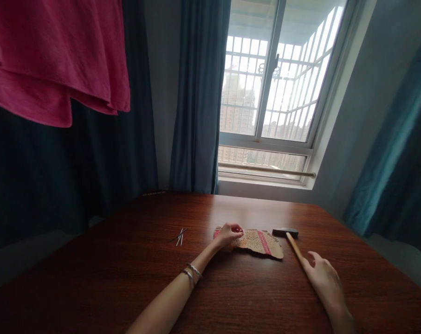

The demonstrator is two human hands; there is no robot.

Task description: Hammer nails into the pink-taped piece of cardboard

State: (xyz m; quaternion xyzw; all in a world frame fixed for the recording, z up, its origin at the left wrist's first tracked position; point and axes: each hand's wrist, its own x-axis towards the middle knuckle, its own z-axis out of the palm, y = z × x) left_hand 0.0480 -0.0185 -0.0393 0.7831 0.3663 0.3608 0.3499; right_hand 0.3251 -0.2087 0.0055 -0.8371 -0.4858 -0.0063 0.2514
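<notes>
A ragged piece of brown cardboard (262, 243) with red stripes and many small holes lies on the dark wooden table (126, 278). My left hand (228, 233) rests on its left end with the fingers pinched together; what they hold is too small to make out. A hammer (289, 237) with a dark head and a wooden handle lies just right of the cardboard. My right hand (324, 274) lies over the near end of the handle, fingers loosely spread and not wrapped round it. Thin metal nails (179, 236) lie to the left.
A window (273, 93) with a metal grille faces the table's far edge, between blue curtains (196, 102). A pink cloth (57, 55) hangs at the upper left. More curtain hangs at the right (398, 176).
</notes>
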